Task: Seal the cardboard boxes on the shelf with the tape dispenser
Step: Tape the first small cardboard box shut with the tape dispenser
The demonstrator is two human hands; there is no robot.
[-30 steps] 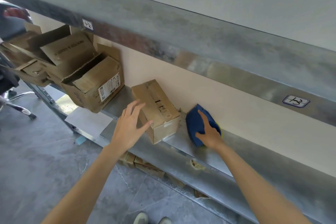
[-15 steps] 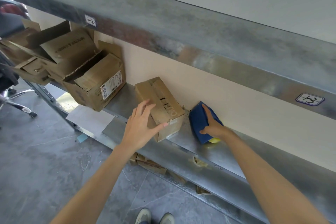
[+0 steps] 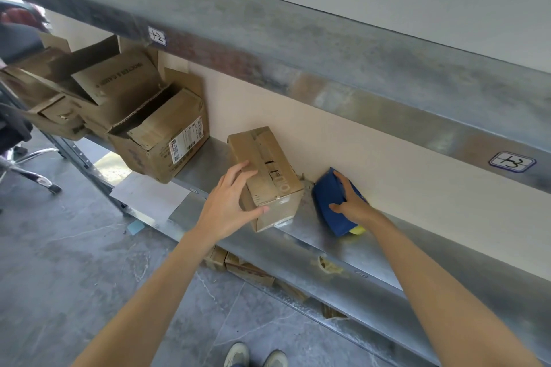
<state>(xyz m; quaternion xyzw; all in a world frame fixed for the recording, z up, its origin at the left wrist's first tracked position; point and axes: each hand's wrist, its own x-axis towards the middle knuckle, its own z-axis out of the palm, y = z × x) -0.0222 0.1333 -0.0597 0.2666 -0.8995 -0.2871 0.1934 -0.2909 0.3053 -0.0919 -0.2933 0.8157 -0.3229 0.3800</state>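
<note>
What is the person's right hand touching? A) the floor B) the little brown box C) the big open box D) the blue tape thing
D: the right hand lies on the blue tape dispenser on the shelf, with fingers curled over its top, while the left hand is on the small cardboard box beside it.

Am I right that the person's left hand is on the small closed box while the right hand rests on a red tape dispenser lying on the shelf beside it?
Not quite: the head view shows the tape dispenser is blue, not red. The rest holds: the left hand is on the small closed box, and the right hand rests on the dispenser lying on the shelf beside it.
</note>
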